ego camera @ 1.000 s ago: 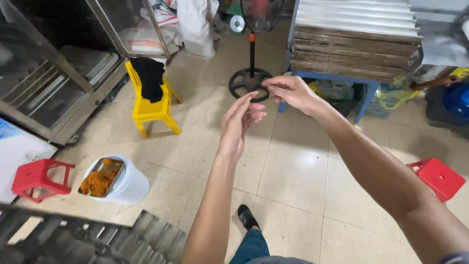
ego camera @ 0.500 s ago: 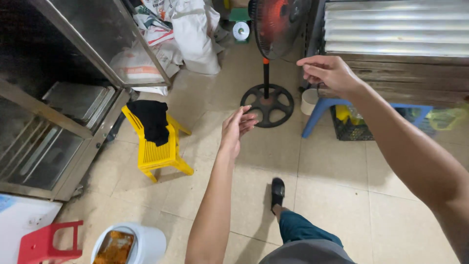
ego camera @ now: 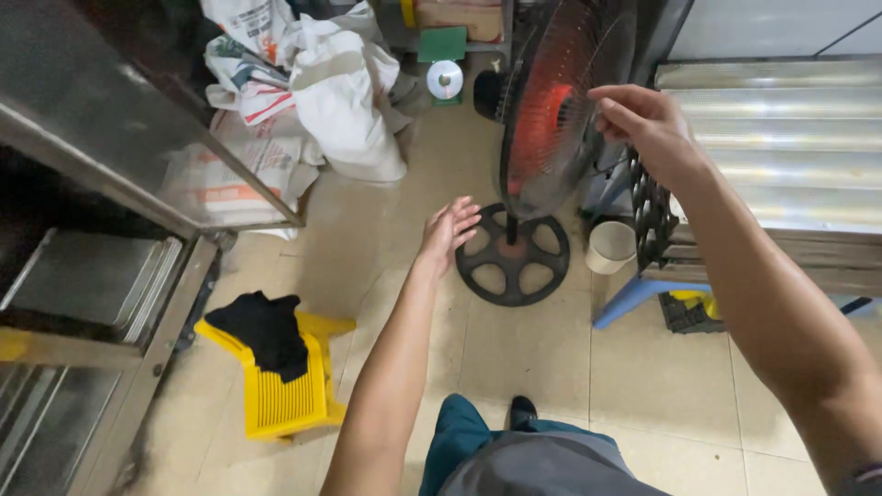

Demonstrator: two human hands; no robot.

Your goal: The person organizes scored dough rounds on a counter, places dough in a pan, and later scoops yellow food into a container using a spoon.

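We had our right hand (ego camera: pixel 643 124) raised at the fan (ego camera: pixel 551 110), fingers pinched together at the right rim of its round wire guard; whether they actually gripped a wire or only touched it, we could not tell. Our left hand (ego camera: pixel 448 230) hung open and empty, fingers spread, below and left of that pinch, in front of the fan's round black base (ego camera: pixel 513 262).

We judged the step to be taking hold of the fan head, and the next move would call for a firmer grasp on the guard, perhaps with the left hand steadying the pole.

Right of the pinch, stacked metal trays (ego camera: pixel 781 138) stood close, leaving little room. A cup (ego camera: pixel 611 246) sat just beside the base. Open floor lay to the left, toward the yellow stool (ego camera: pixel 285 390).
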